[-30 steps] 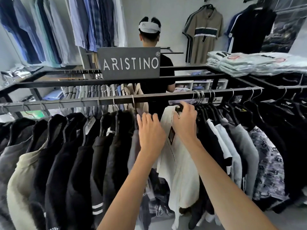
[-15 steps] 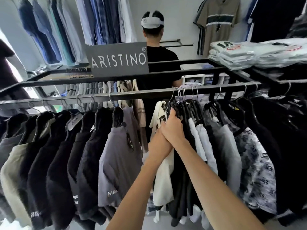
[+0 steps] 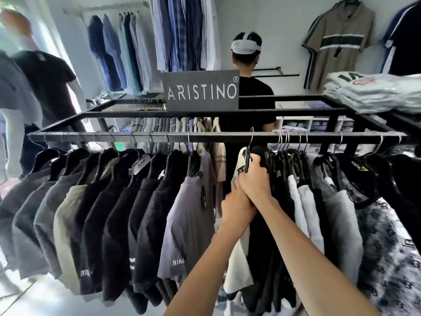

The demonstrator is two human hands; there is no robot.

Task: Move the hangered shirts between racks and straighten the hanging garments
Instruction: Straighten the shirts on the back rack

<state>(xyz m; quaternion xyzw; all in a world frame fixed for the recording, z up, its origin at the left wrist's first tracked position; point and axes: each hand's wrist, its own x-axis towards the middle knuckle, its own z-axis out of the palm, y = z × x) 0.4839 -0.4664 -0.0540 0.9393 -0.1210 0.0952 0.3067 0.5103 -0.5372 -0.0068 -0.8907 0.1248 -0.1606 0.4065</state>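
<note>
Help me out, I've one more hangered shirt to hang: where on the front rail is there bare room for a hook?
The clearest bare stretch of the front rail lies between the grey shirt and the cream shirt that both hands grip. A shorter gap sits right of the bunched hooks. Left of the grey shirt, hangers crowd the rail.

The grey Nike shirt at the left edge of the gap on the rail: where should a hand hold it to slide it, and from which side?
Grip the black hanger's neck under the hook, above the grey Nike shirt. Come from the right, through the open gap on the rail; dark shirts crowd its left.
</note>
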